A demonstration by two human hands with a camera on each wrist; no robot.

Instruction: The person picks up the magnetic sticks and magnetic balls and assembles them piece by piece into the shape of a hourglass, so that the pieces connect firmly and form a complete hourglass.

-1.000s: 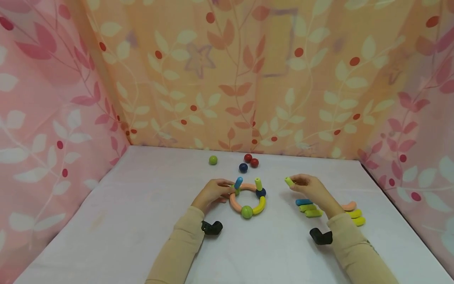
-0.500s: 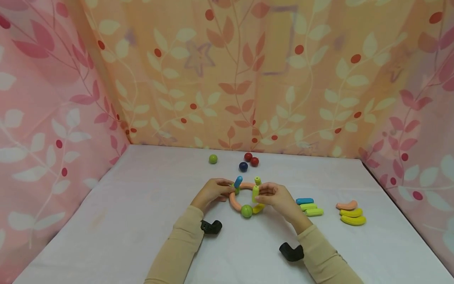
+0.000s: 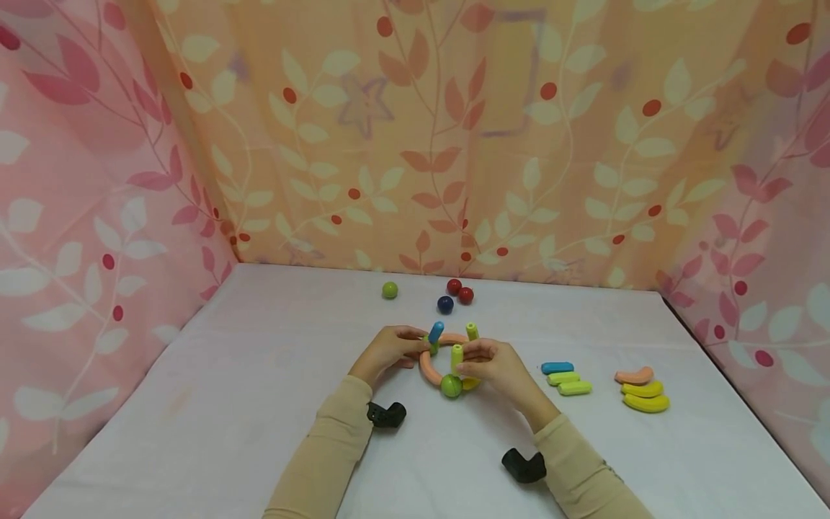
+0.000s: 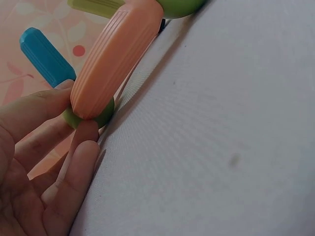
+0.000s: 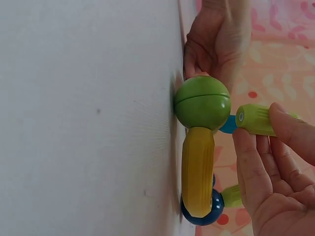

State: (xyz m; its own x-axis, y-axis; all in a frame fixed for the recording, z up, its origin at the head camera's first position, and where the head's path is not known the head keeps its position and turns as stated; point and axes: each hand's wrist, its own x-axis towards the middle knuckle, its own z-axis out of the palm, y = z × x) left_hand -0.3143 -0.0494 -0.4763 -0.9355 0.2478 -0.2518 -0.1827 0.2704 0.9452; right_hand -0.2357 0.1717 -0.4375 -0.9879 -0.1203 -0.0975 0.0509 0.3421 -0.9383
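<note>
- Centrally, in the head view, the ring point(image 3: 429, 370) of rods and balls lies on the table point(image 3: 227, 404); the left hand point(image 3: 387, 353) grips its left side, beside a tilted blue rod point(image 3: 436, 332).
- Above the ring's near side, the right hand point(image 3: 495, 366) pinches a yellow-green rod point(image 3: 457, 356).
- Right of the ring: loose rods point(image 3: 563, 378).
- Left wrist view: that hand holds the ring at a pink rod's point(image 4: 115, 59) end.
- Right wrist view: the pinched yellow-green rod sits just beside the ring's green ball point(image 5: 203, 103), apart from it.
</note>
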